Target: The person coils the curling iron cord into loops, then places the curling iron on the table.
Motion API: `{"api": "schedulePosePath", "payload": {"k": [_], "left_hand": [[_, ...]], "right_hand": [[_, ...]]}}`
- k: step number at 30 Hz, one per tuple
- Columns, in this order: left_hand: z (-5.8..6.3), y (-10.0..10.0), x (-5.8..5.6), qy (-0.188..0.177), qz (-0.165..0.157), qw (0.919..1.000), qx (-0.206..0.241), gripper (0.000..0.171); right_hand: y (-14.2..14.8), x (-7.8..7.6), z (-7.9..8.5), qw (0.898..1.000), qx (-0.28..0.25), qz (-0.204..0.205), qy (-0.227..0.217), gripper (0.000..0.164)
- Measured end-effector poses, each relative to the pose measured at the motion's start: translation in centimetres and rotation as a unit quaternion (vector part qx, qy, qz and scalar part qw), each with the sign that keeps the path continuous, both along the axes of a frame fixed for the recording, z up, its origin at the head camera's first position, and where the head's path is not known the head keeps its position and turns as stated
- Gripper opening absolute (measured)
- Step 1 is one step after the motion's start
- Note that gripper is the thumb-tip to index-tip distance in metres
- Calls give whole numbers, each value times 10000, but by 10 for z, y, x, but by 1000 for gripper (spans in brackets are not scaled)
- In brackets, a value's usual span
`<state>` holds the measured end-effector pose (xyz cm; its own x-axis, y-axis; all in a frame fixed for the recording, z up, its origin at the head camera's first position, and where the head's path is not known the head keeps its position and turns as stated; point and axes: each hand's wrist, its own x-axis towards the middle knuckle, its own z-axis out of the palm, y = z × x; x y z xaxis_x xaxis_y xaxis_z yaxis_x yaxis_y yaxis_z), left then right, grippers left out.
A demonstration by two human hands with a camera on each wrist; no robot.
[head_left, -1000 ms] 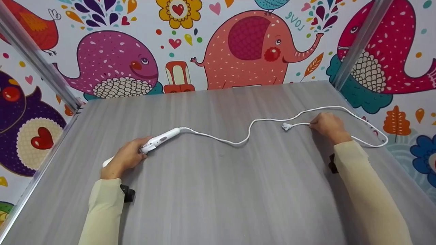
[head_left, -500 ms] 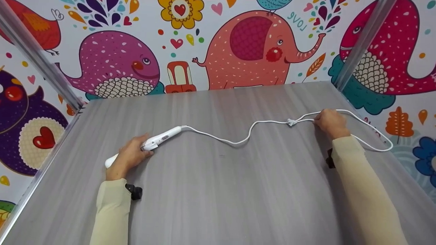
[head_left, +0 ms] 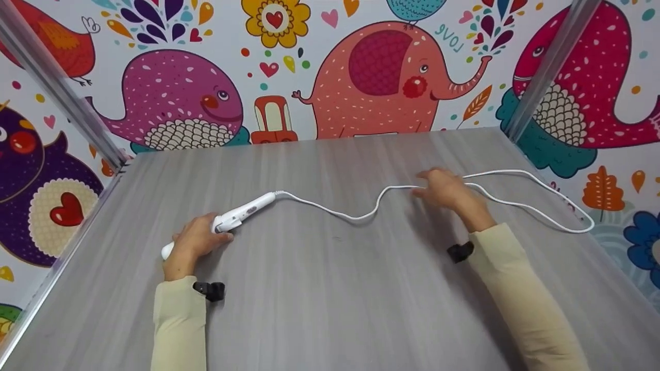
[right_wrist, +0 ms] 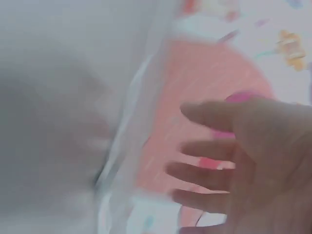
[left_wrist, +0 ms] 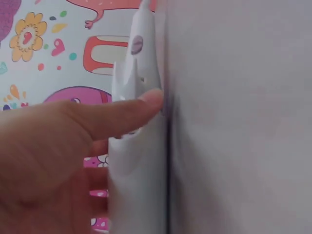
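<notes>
A white curling iron (head_left: 250,208) lies slantwise on the left of the table, its handle and oval button pointing up and right. My left hand (head_left: 196,238) grips its middle; in the left wrist view the thumb (left_wrist: 146,102) crosses the iron (left_wrist: 139,180) and the other fingers are on its far side. From the handle a white cord (head_left: 353,218) winds rightward. Over the cord, right of centre, is my right hand (head_left: 451,193), fingers apart. The right wrist view, blurred, shows that hand (right_wrist: 263,151) with straight fingers and nothing between them. The plug is hidden.
The cord makes a long loop on the right, its bend near the table's right edge. Behind the grey table (head_left: 330,299) stands a wall (head_left: 340,51) printed with cartoon animals. Metal posts (head_left: 551,67) rise at both back corners.
My right hand has let go of the cord near the plug and moved left above it. The cord's near strand has shifted. My left hand still holds the curling iron, moved slightly right.
</notes>
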<state>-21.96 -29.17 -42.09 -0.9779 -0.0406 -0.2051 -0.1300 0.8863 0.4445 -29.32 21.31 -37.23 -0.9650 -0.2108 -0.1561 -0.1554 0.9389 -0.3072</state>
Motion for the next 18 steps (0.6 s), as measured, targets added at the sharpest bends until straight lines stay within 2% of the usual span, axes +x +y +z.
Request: {"api": "schedulePosePath", "payload": {"k": [3, 9, 14, 18], "left_hand": [[0, 4, 3, -128, 29, 9999, 74, 69], [0, 6, -2, -66, 23, 10000, -10, 66], [-2, 2, -3, 162, 177, 9996, -150, 60], [-7, -1, -1, 123, 355, 9992, -102, 58]], "right_hand": [[-29, 12, 6, 9979, -425, 301, -373, 55], [-69, 24, 7, 9918, -712, 609, -870, 53], [-102, 23, -9, 9883, -852, 1019, -749, 48], [-120, 23, -29, 9887, -674, 1243, -497, 42]]}}
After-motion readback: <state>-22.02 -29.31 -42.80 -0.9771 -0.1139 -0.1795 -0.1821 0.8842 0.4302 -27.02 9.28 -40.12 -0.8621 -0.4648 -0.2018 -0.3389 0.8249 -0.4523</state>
